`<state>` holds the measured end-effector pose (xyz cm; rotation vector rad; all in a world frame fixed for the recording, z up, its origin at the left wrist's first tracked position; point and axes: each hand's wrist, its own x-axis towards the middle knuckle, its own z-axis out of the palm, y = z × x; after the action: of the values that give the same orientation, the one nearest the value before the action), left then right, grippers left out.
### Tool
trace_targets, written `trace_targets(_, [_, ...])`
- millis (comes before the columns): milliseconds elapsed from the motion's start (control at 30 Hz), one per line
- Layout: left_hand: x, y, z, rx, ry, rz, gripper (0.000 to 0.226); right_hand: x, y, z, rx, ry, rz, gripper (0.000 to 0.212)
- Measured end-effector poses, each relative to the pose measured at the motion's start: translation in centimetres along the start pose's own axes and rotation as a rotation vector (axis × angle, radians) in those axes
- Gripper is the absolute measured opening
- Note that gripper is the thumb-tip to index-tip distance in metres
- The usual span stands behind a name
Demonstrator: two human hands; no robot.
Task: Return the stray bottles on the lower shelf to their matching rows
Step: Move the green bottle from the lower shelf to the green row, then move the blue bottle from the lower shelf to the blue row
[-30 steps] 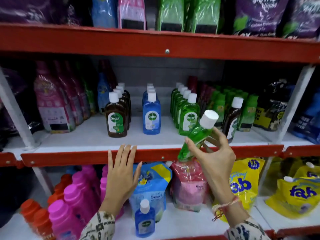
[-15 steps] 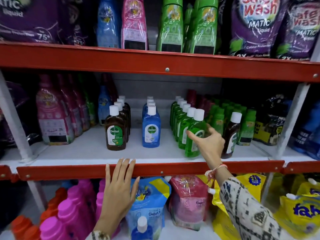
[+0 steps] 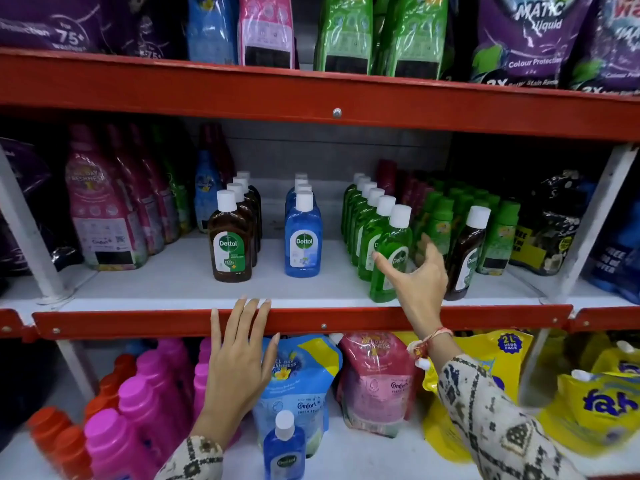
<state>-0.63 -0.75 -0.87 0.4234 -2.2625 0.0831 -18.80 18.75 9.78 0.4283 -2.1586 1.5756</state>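
Head view takes in a red-edged rack: the middle shelf (image 3: 173,289) carries the rows, the lower shelf (image 3: 363,455) below it the strays.

On the middle shelf, toward its left, a brown row (image 3: 239,223) runs front to back; near the centre a blue row (image 3: 303,220); right of centre a green row (image 3: 374,223), whose front green bottle (image 3: 389,258) stands upright close to the front edge. Just right of it a lone brown bottle (image 3: 465,258) stands among green-capped goods, apparently out of place. On the lower shelf a small blue bottle (image 3: 284,448) stands upright at the front edge, in front of a blue pouch (image 3: 298,379).

Right hand (image 3: 420,282) is spread and loose around the front green bottle, thumb tip on its label, fingers behind it, not clamped on anything. Left hand (image 3: 239,355) lies flat and empty, fingertips over the red front lip of the middle shelf, palm hanging before the lower shelf.

As a judgement, these bottles are small, rigid plastic, liquid-filled, so light but bottom-heavy enough to stand. The smooth walls and glossy label could slip, and a knock could topple neighbours in the tight rows. The best hold looks to be around the shoulders just under the white cap, thumb opposite fingers, lifting straight up.
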Motion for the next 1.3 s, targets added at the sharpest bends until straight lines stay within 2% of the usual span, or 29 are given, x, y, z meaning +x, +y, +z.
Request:
trace_targets(167, [0.4,0.2,-0.4,0.03,-0.002,0.003,0.05,-5.7,-1.0,0.4,0.148,0.114,-0.165,0.062])
trace_targets(300, [0.3,-1.0,-1.1,0.074,-0.016,-0.026,0.049,-12.6,1.3,2.0,0.211,0.057,-0.121,0.047])
trace_targets(400, [-0.2,-2.8,-1.5,0.073,-0.023,-0.083,0.049,-18.3,4.4,3.8,0.155,-0.103,-0.023,0.055])
trace_targets(567, [-0.4,-3.6,-1.7,0.06,-0.008,-0.05,0.046,-26.2,8.2,7.5,0.035,-0.355,0.271,0.09])
trace_targets(667, [-0.4,-3.5,-1.6,0.049,0.009,-0.051,0.044,-28.6,8.5,9.7,-0.034,-0.395,0.376,0.101])
trace_targets(767, [-0.3,-3.6,-1.6,0.044,0.02,-0.038,0.043,-29.2,8.3,11.4,-0.073,-0.353,0.473,0.092])
trace_targets(867, [-0.3,-3.6,-1.6,0.048,0.02,-0.031,0.042,-29.1,8.5,12.1,-0.083,-0.31,0.484,0.079])
trace_targets(1000, [-0.4,-3.7,-1.5,0.047,0.015,-0.028,0.043,-28.9,8.5,10.8,-0.014,-0.297,0.409,0.068])
trace_targets(1200, [-0.2,-3.5,-1.4,0.039,0.023,-0.048,0.042,-25.1,5.5,7.5,0.213,-0.306,0.299,0.067])
trace_targets(1300, [-0.2,-3.5,-1.4,0.041,0.027,-0.051,0.042,-22.4,3.3,6.0,0.288,-0.266,0.204,0.075])
